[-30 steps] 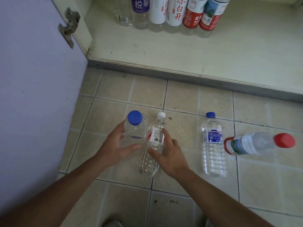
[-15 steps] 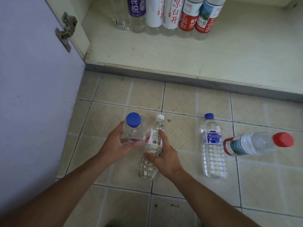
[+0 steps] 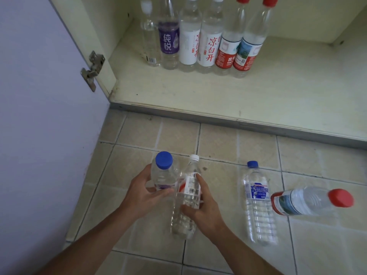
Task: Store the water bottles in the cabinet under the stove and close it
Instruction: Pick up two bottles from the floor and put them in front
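Two grips: left hand (image 3: 143, 192) clasps the blue-capped bottle (image 3: 163, 173); right hand (image 3: 202, 208) clasps the white-capped bottle (image 3: 188, 197), both over the floor (image 3: 218, 147).
Risk: carried together, either could topple the cabinet row (image 3: 200, 42).

Both forearms are bare from the bottom edge of the view up to the wrists, with no sleeve showing. The left hand (image 3: 142, 192) and right hand (image 3: 204, 210) wear no gloves, rings, watch or bands.
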